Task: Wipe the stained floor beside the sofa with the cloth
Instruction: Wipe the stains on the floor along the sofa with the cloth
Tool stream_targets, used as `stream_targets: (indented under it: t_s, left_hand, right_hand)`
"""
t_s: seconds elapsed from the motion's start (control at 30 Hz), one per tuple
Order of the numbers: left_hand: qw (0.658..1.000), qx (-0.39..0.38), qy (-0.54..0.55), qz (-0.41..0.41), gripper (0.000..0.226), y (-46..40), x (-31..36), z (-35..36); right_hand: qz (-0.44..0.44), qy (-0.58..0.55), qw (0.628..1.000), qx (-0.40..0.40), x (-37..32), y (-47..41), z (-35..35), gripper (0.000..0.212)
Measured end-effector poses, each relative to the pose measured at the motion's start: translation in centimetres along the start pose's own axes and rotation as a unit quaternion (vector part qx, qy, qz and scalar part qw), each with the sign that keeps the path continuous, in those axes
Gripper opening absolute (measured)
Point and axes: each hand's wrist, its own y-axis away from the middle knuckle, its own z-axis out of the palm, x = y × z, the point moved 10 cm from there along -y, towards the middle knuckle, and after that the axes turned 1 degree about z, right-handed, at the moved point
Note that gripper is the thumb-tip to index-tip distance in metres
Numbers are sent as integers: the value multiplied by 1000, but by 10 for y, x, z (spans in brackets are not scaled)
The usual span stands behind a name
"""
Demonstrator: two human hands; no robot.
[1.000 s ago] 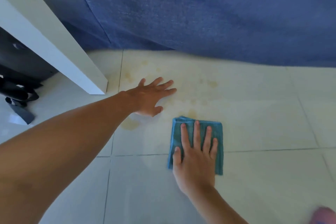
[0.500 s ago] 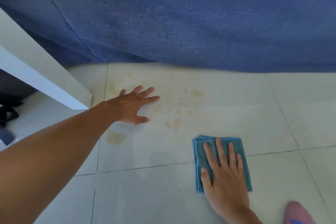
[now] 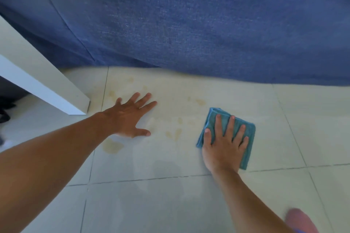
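Note:
A folded teal cloth [image 3: 248, 132] lies flat on the pale tiled floor [image 3: 170, 204], right of centre. My right hand [image 3: 224, 143] presses down on it with spread fingers, covering most of it. Yellowish stains [image 3: 175, 132] dot the tile between my hands, and a larger blotch [image 3: 112, 146] sits by my left wrist. My left hand [image 3: 130, 117] rests flat on the floor, fingers apart, holding nothing. The blue sofa [image 3: 189, 21] fills the top of the view, just beyond the stains.
A white furniture leg [image 3: 47, 83] slants down to the floor at the left, near my left hand. Dark objects [image 3: 5, 108] lie under it at the far left edge. A pink shape [image 3: 301, 219] shows at the bottom right corner.
My right hand has slid the cloth to the right and then up toward the sofa, turning it slightly. My left hand has stayed planted on the floor.

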Motion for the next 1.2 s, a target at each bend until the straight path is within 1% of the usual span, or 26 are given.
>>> stream_targets:
  t_s: [0.07, 0.1, 0.13, 0.17, 0.23, 0.27, 0.3, 0.33, 0.4, 0.43, 0.47, 0.5, 0.53, 0.57, 0.6, 0.63, 0.7, 0.77, 0.8, 0.87, 0.97, 1.0, 1.07, 1.1, 1.13, 1.2]
  left_hand:
    - [1000, 4, 4, -3, 103, -1, 0, -4]
    - [1000, 1, 8, -7, 106, -2, 0, -7]
    - [1000, -3, 12, -11, 108, -2, 0, -10]
    - [1000, -6, 20, -17, 111, -3, 0, -11]
    - [999, -11, 35, -31, 115, -5, 1, -11]
    - [999, -13, 35, -34, 116, -6, 1, -12]
    - [998, -18, 35, -38, 116, -6, 1, -12]
    - [998, -22, 40, -41, 116, -6, 2, -11]
    - [998, -26, 51, -39, 117, -6, 2, -12]
    - [998, -26, 47, -36, 118, -6, 2, -14]
    - [998, -24, 39, -34, 119, -6, 2, -15]
    - [999, -22, 33, -34, 119, -6, 1, -16]
    - [999, -18, 34, -36, 120, -6, 1, -15]
    - [998, -15, 38, -39, 120, -6, 1, -14]
    - [998, -15, 41, -41, 120, -6, 1, -14]
    - [998, -23, 47, -42, 120, -6, 1, -12]
    - [996, -44, 63, -39, 120, -8, 5, -10]
    - [995, -45, 79, -37, 121, -10, 6, -10]
    - [994, -42, 91, -40, 121, -10, 5, -10]
    - [993, -31, 105, -41, 120, -8, 2, -12]
    - [994, -32, 97, -37, 116, -6, -1, -9]
    - [995, -38, 89, -35, 115, -6, 0, -9]
    - [995, -47, 82, -37, 115, -6, 2, -8]
    - [995, -50, 84, -38, 115, -6, 3, -9]
    - [994, -50, 86, -40, 116, -6, 2, -9]
    - [994, -46, 89, -38, 117, -6, 0, -12]
  right_hand:
    - [-99, 14, 995, 5, -20, 29, 5, 63]
    - [-137, 17, 990, -8, -16, 41, 4, 63]
    - [-149, 24, 988, -20, -5, 41, 4, 63]
    - [-138, 29, 990, -19, 6, 29, 1, 64]
    - [-62, 25, 998, 7, 14, -16, -9, 68]
    - [-18, 7, 1000, 4, 7, -35, -12, 70]
    - [2, -5, 1000, 1, -6, -43, -12, 70]
    - [-14, -4, 1000, 4, -20, -39, -10, 69]
    - [-112, 18, 994, 2, -33, -10, -3, 66]
    - [-147, 32, 988, -14, -24, 5, -3, 66]
    - [-154, 41, 987, -26, -9, 6, -5, 66]
    - [-137, 43, 989, -28, 3, -6, -9, 67]
    - [-97, 39, 994, -20, 11, -28, -15, 67]
    - [-53, 25, 998, -7, 9, -55, -21, 66]
    - [-19, 9, 1000, -15, -5, -74, -23, 65]
    - [-15, 4, 1000, -18, -24, -82, -20, 64]
    - [-104, 20, 994, -11, -56, -65, -13, 63]
    - [-196, 34, 980, -9, -49, -28, -9, 64]
    - [-205, 45, 978, -18, -32, -19, -12, 64]
    - [-168, 54, 984, -22, -10, -36, -16, 65]
    - [-71, 20, 997, -8, -36, -83, -19, 63]
    - [-74, 16, 997, -12, -54, -83, -16, 62]
    - [-161, 12, 987, -15, -77, -59, -9, 62]
    - [-205, 19, 978, -17, -72, -38, -7, 62]
    - [-224, 33, 974, -16, -55, -20, -7, 63]
    - [-182, 43, 982, -14, -15, -14, -11, 66]
